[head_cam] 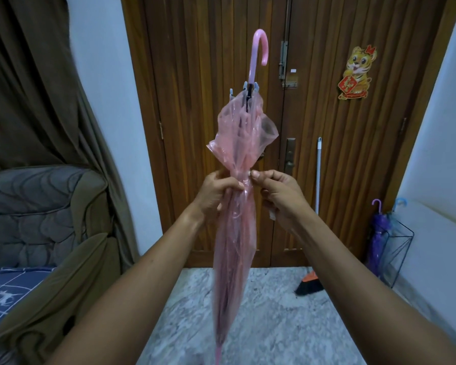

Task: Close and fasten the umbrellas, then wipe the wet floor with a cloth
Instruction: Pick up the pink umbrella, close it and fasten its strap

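A folded pink see-through umbrella [234,233] stands upright in front of me, its hooked pink handle [259,48] at the top and its tip near the bottom edge. My left hand [216,193] grips the gathered canopy at mid-height. My right hand [277,191] pinches the canopy's strap at the same spot, thumb and forefinger against the bunched plastic. Above my hands the canopy flares loosely. No cloth is in view.
A wire stand [395,248] at the right wall holds a purple umbrella [378,233] and a blue one [399,206]. A broom [317,206] leans on the wooden door [327,127]. A sofa [37,219] fills the left. Marble floor [274,325] lies below.
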Available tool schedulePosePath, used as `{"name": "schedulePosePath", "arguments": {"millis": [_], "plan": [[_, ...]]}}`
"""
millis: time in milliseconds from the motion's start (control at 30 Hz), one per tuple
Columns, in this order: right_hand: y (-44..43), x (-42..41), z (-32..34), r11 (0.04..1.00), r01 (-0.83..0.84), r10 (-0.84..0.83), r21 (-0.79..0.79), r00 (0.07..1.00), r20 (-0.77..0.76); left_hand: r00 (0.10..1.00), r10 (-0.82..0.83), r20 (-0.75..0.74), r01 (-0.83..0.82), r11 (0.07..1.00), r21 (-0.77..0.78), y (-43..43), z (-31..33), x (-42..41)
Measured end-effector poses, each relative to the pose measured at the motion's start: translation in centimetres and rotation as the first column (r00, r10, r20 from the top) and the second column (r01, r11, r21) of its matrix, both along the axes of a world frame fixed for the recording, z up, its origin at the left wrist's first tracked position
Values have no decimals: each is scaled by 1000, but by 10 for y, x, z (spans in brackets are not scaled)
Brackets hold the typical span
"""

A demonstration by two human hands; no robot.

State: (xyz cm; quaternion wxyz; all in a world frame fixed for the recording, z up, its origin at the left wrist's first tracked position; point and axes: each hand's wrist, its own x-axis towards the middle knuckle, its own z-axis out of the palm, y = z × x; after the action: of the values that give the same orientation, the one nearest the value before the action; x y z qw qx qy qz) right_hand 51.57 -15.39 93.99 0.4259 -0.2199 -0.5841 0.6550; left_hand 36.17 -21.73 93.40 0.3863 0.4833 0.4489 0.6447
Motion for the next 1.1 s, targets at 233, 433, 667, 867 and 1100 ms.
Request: {"name": "schedulePosePath", "arguments": {"millis": [233, 433, 667, 867, 1100], "plan": [[1, -5, -6, 961, 263, -266, 81, 964, 27, 938, 267, -219, -270, 963, 20, 8, -20, 32], [2, 3, 5, 935, 141, -205, 324, 963, 175, 942, 244, -230, -252, 968, -2, 8, -18, 31], [12, 26, 5, 941, 70, -145, 331, 968, 207, 988, 134, -81, -133, 991, 21, -4, -3, 25], [9, 29, 5, 987, -136, 120, 86, 978, 173, 995, -7, 97, 5, 1000, 20, -10, -3, 32], [2, 25, -1, 993, -70, 63, 92, 994, 84, 950, 176, -259, -185, 983, -12, -20, 4, 29]]}}
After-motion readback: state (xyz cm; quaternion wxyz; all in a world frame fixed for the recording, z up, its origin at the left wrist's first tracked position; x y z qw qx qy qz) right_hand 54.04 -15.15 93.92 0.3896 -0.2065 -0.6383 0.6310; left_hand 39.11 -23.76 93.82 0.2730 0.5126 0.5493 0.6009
